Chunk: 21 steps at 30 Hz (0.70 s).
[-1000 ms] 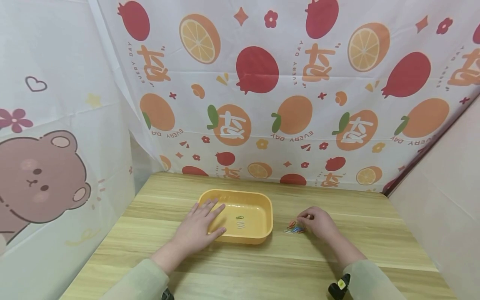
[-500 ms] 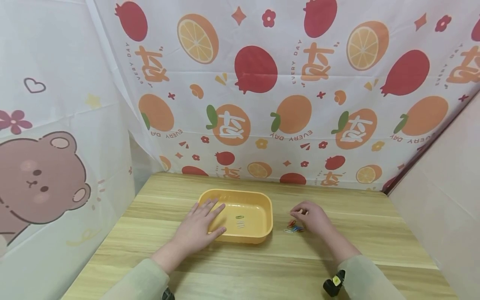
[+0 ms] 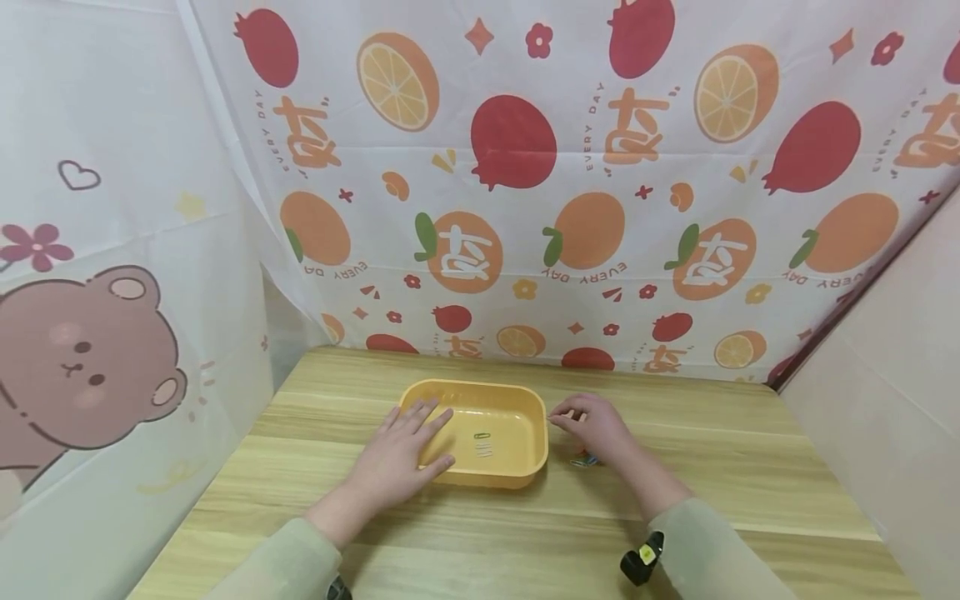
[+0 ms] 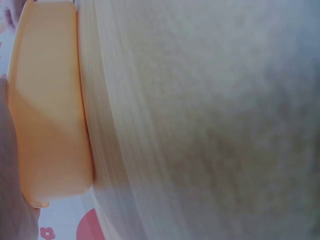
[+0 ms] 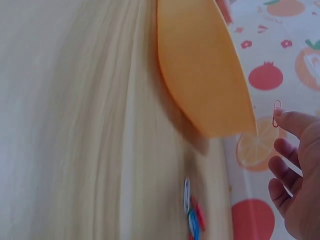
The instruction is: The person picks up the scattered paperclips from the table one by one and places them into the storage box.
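Observation:
Fingers spread and nearly straight, my left hand [image 3: 399, 454] rests over the left side of a yellow plastic tray [image 3: 487, 481]. Inside the tray lie a green paper clip [image 3: 482, 436] and several pale ones [image 3: 483, 451] in a row. My right hand [image 3: 596, 423] is at the tray's right rim, pinching a red paper clip [image 5: 275, 114] between thumb and index finger, with the other fingers loosely curled. Beneath that hand, a small pile of paper clips [image 5: 193, 220] lies on the table, with white, blue and red ones showing; the hand partly hides it in the head view.
The tray stands on a wood-grain table [image 3: 465, 542]. A fruit-print curtain [image 3: 525, 242] hangs behind the table's back edge. At the left is a white cloth [image 3: 217, 333] with a bear print; a plain pale cloth [image 3: 885, 375] borders the right.
My right hand has lifted from the pile of paper clips and moved left to the tray's right rim, pinching a clip. The left hand and tray have stayed in place.

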Tool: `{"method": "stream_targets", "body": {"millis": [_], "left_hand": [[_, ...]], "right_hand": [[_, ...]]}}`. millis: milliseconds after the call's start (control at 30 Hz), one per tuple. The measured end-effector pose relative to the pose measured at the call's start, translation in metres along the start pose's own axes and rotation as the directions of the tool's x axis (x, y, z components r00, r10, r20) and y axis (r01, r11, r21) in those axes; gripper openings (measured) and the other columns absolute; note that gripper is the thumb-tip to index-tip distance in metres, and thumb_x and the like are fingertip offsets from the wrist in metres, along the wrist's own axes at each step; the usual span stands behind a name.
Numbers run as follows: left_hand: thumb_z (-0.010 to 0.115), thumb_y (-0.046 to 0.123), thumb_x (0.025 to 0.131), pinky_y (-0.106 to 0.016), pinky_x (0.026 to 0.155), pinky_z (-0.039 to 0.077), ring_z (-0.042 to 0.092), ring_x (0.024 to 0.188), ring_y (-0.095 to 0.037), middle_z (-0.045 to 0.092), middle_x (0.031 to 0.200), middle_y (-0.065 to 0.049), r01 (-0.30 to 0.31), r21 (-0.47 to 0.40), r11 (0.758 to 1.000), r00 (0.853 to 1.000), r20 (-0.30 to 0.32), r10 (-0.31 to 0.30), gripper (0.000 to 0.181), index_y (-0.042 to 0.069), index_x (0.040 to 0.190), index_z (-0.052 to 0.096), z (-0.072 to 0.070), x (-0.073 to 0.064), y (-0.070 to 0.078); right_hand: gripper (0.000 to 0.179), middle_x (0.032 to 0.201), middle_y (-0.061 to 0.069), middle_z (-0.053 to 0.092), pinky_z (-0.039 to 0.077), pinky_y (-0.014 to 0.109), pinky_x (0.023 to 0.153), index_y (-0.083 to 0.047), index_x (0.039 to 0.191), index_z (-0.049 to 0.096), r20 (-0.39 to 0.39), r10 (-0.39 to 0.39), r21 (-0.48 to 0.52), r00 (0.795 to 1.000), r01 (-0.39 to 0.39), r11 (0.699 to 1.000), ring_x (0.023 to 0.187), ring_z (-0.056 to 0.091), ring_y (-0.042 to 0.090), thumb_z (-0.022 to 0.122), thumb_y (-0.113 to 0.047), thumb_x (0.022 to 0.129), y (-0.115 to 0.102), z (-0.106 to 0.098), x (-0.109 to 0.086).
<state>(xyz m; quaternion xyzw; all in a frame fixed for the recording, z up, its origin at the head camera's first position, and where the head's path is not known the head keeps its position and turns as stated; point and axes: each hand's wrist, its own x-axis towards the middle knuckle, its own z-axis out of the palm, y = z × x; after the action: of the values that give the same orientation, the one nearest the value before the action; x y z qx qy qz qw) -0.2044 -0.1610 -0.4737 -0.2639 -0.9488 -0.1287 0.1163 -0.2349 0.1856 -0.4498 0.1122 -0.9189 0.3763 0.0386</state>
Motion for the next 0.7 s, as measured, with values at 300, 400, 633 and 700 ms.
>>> {"method": "stream_targets", "body": {"millis": [300, 400, 633, 700], "left_hand": [[0.057, 0.058, 0.094, -0.056, 0.12, 0.017, 0.028, 0.147, -0.031, 0.033, 0.159, -0.007, -0.003, 0.01, 1.0, 1.0, 0.001, 0.003, 0.071, 0.025, 0.154, 0.038, 0.001, -0.001, 0.0], [0.057, 0.058, 0.094, -0.055, 0.12, 0.015, 0.028, 0.147, -0.03, 0.033, 0.159, -0.007, -0.001, 0.009, 1.0, 1.0, 0.0, 0.001, 0.071, 0.025, 0.154, 0.038, 0.001, -0.001, 0.0], [0.055, 0.061, 0.094, -0.055, 0.12, 0.014, 0.028, 0.147, -0.031, 0.033, 0.159, -0.007, -0.003, 0.018, 1.0, 1.0, 0.0, 0.003, 0.072, 0.026, 0.154, 0.038, 0.001, -0.001, -0.001], [0.054, 0.062, 0.094, -0.055, 0.12, 0.014, 0.028, 0.147, -0.03, 0.033, 0.159, -0.007, -0.001, 0.018, 1.0, 1.0, 0.005, 0.001, 0.072, 0.026, 0.154, 0.037, 0.001, -0.001, -0.001]], "right_hand": [[0.011, 0.089, -0.013, 0.063, 0.048, 0.028, 0.065, -0.022, 0.087, 0.077, 0.023, -0.057, 0.01, 0.998, 0.057, 0.998, 0.081, 0.054, 0.011, 0.076, -0.033, 0.088, -0.034, 0.021, 0.012], [0.007, 0.088, -0.012, 0.062, 0.047, 0.029, 0.066, -0.026, 0.087, 0.077, 0.048, -0.071, 0.002, 0.996, 0.071, 0.997, 0.081, 0.054, 0.012, 0.075, -0.032, 0.089, -0.045, 0.029, 0.016], [0.007, 0.086, -0.013, 0.06, 0.047, 0.026, 0.065, -0.028, 0.091, 0.078, 0.093, -0.116, -0.022, 0.989, 0.118, 0.993, 0.08, 0.054, 0.011, 0.074, -0.034, 0.09, -0.064, 0.043, 0.02], [0.008, 0.085, -0.012, 0.061, 0.048, 0.027, 0.064, -0.027, 0.091, 0.078, 0.095, -0.13, -0.016, 0.987, 0.132, 0.991, 0.079, 0.054, 0.011, 0.075, -0.034, 0.089, -0.067, 0.045, 0.021]]}}
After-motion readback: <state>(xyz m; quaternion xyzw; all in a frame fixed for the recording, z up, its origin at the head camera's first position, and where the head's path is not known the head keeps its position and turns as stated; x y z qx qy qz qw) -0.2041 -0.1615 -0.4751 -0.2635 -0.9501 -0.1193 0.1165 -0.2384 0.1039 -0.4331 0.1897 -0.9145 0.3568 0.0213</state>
